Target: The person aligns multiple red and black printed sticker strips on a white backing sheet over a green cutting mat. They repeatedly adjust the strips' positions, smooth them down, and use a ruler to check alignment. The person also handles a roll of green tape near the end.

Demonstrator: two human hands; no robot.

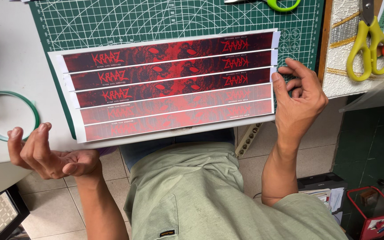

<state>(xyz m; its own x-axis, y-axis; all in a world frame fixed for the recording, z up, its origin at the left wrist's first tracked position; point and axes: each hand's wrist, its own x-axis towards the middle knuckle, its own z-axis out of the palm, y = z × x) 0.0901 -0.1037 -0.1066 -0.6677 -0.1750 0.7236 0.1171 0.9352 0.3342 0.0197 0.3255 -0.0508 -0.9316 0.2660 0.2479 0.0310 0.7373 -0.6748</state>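
Printed sheet (170, 84) of five dark red strips lying on the green mat (112, 18), its near edge overhanging the table (5, 66), so both ends are reachable. Right hand (296, 95) at 3 o'clock, fingers curled, thumb tip touching the sheet's end, steadying it. Left hand (50, 153) at 8 o'clock hovering open, palm up, holding nothing. Tape ring (7, 113) at 9 o'clock; yellow scissors (370, 44) at 2 o'clock

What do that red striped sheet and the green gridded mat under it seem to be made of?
The printed sheet looks like paper: thin, flat, white margins, with a slight sheen on its lower strips. The cutting mat looks like matte rubbery plastic, probably vinyl, with printed white gridlines. The right hand touches the sheet's edge.
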